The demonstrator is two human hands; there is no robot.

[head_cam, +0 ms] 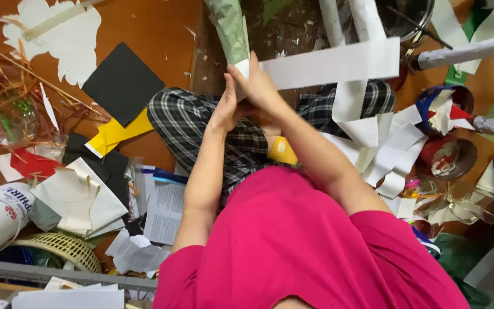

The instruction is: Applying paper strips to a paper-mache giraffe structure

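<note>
Fingers (246, 80) of both hands clamped on upright green paper tube (228, 28), long axis vertical.

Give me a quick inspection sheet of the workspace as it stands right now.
Surface: orange-brown floor, person seated cross-legged.
Job's things: green paper cone; white paper strip running right from the hands.
Clutter: black card, yellow paper, pile of white strips, paint bowls, woven basket.
Grippers: left hand and right hand pressed together at the cone's base.
Cables: nothing seen.
Surroundings: dry straw at left.
</note>
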